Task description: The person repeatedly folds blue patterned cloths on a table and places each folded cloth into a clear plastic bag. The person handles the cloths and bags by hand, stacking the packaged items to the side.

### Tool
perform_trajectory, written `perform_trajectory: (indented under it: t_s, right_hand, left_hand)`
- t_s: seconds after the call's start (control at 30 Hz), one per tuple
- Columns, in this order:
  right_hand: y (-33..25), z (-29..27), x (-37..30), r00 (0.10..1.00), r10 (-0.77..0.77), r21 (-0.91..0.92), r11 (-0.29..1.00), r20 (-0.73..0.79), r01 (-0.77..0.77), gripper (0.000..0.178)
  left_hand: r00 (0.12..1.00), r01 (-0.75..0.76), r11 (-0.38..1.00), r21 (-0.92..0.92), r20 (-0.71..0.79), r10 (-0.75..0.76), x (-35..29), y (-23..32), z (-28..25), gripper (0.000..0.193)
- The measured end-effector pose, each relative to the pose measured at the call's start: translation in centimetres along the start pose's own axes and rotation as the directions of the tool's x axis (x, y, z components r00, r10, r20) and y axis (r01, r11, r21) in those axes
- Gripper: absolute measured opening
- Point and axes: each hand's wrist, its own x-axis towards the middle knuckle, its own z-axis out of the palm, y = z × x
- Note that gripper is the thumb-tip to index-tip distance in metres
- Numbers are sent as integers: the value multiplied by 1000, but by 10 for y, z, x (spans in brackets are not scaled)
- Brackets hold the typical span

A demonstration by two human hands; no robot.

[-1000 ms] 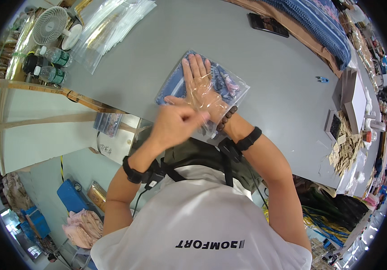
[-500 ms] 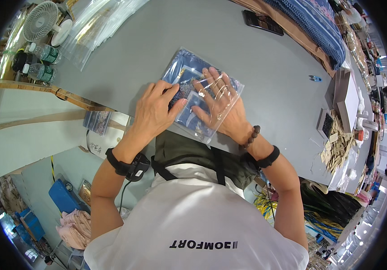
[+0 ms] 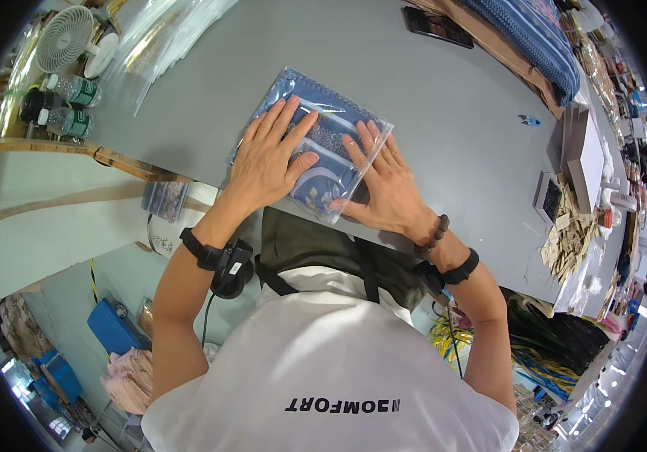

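Note:
A clear plastic bag holding a folded blue patterned cloth [image 3: 323,167] lies tilted on the grey table at the near edge, in front of me. My left hand [image 3: 267,154] rests flat on its left part, fingers stretched out and a little apart. Across the bag's right edge lies my right hand [image 3: 389,184], fingers extended and thumb spread toward the near corner. Whether its fingertips are over or under the clear film I cannot tell. White curved bands and flowers show on the cloth between my hands.
A stack of clear bags [image 3: 161,45], a fan [image 3: 65,38] and bottles [image 3: 67,120] stand far left. A phone [image 3: 438,27] and folded blue textiles [image 3: 538,38] lie far right. Small blue snips [image 3: 529,120], a box [image 3: 583,166] and a pile of tan tags [image 3: 568,237] are right.
My right hand, earlier inside the bag under the film, has drawn back to its right edge. My left hand has moved farther onto the bag and flattened. The bag has shifted slightly left and away.

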Motion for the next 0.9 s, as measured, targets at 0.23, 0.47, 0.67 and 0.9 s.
perform_trajectory:
  t_s: [0.23, 0.47, 0.67, 0.9]
  right_hand:
    - [5, 3, 2, 999, 3, 46, 999, 32, -4, 104]
    - [-31, -23, -46, 945, 326, 359, 886, -28, -295, 36]
    - [-62, -17, -45, 714, 440, 658, 303, 545, -690, 30]
    - [-79, -2, -21, 598, 468, 662, 36, 651, -749, 25]
  left_hand:
    - [1000, 16, 1000, 20, 12, -17, 3, 6, -3, 83]
    - [861, -18, 968, -251, -495, -113, -65, 35, -13, 13]
    - [772, 562, 82, -823, 487, -409, -107, 85, 12, 31]
    - [776, 510, 74, -857, 422, -468, -103, 91, 20, 33]
